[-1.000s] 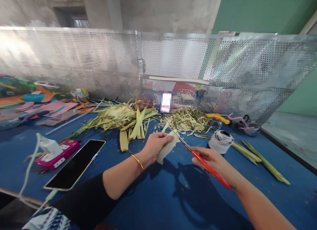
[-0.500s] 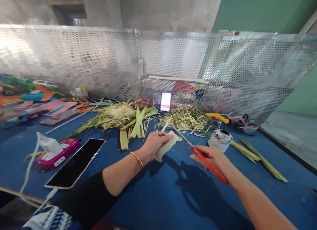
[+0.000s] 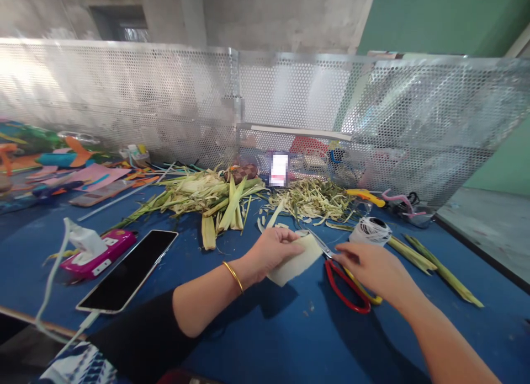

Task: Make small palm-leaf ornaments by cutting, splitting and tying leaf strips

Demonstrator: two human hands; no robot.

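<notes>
"Left hand (image 3: 267, 252)?"
"Thumb and fingers clamped on a pale leaf piece (image 3: 296, 262), held above the blue table (image 3: 265, 340), near the shredded pile (image 3: 317, 201)."
"Right hand (image 3: 375, 267)?"
"Fingers bent at the red-and-yellow-handled scissors (image 3: 328, 255); from here, I cannot tell whether they grip."

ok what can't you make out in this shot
All in the head view:
Part of the yellow scissor handle: hidden by the right hand.
Part of the pale piece: covered by the left hand.
The lit screen: pixelated.
The dark red thing: cut off by the bottom edge.
</notes>
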